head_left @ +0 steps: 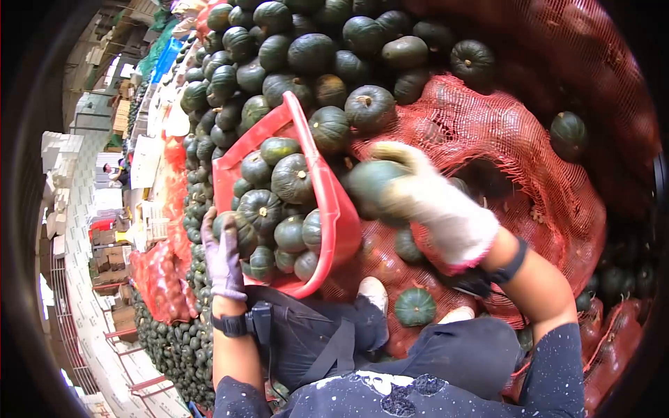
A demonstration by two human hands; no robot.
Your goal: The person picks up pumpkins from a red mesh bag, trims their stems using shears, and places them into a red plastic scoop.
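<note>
My right hand [435,209], in a white glove, grips a dark green squash [368,182] just beside the rim of a red plastic basket [326,188]. The basket holds several green squashes [291,177]. My left hand [223,259], in a purple glove with a black wrist strap, holds the basket's near-left edge, its fingers lying against a squash [240,230] inside. A red mesh sack [502,139] lies open under and behind my right hand, with more squashes in it.
A big heap of loose green squashes [313,49] lies beyond the basket and runs along the left. More filled red net sacks [164,279] lie at left and right. My dark trousers and white shoe [374,291] are below. White stacked crates [59,150] and a distant person [115,171] are at far left.
</note>
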